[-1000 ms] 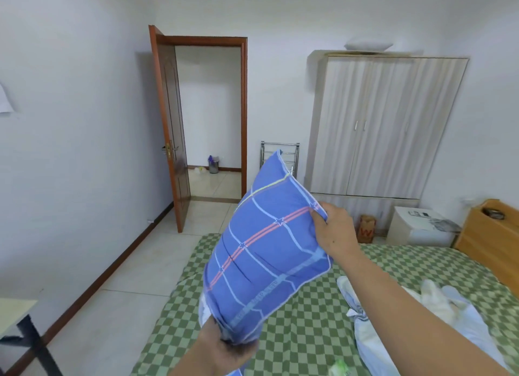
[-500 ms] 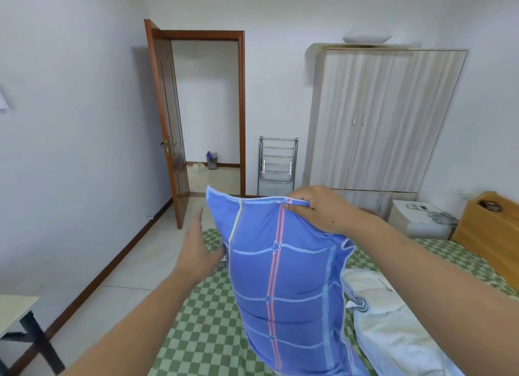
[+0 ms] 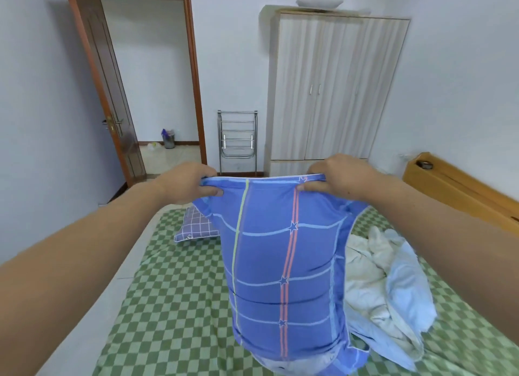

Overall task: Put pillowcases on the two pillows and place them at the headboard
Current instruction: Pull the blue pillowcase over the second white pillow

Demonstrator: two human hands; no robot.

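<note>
The blue pillowcase (image 3: 283,263) hides the pillow inside it; only a pale patch shows at its lower end, where the frame's bottom edge cuts it off. It also covers the near corner of the purple checked pillow (image 3: 196,225) behind it and part of the crumpled white bedding (image 3: 379,274) beside it. Both forearms run out of frame. The small object on the headboard (image 3: 460,187) is too small to identify.

No readable text — no labels, no numbers
</note>
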